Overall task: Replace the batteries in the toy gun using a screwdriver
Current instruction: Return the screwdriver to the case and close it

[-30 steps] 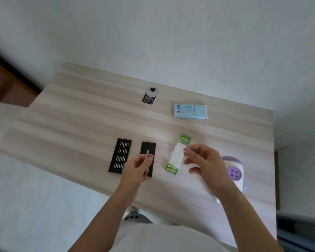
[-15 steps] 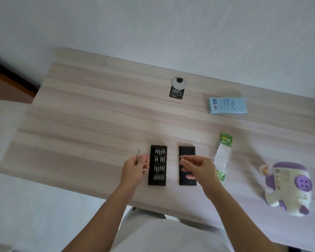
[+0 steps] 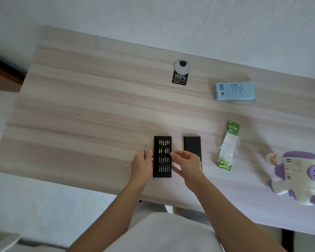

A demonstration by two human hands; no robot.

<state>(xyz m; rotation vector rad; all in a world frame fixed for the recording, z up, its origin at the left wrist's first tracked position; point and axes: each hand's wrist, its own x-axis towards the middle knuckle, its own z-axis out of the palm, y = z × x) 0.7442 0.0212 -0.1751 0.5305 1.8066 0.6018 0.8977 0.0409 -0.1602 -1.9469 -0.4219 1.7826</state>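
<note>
My left hand (image 3: 141,165) has its fingers wrapped round the screwdriver (image 3: 145,149) just left of the bit tray (image 3: 162,168). My right hand (image 3: 188,165) has slid over from the lid (image 3: 192,145) to the tray's right edge, thumb and forefinger pinched, though I can't tell if a bit's in there. So I'm still picking a bit, with the batteries (image 3: 228,145) and toy gun (image 3: 296,177) untouched off right; the tray's close to the tabletop (image 3: 80,115) near edge, with loads of bare wood left and behind.

On the wooden counter (image 3: 80,124), the left grip (image 3: 142,165) holds a slim metal screwdriver (image 3: 145,149) just beside the black bit tray (image 3: 162,172). The right grip (image 3: 188,164) brings thumb and forefinger together over the tray; whether they hold a bit is unclear. The battery pack (image 3: 228,146) and toy gun (image 3: 296,177) lie further right.
</note>
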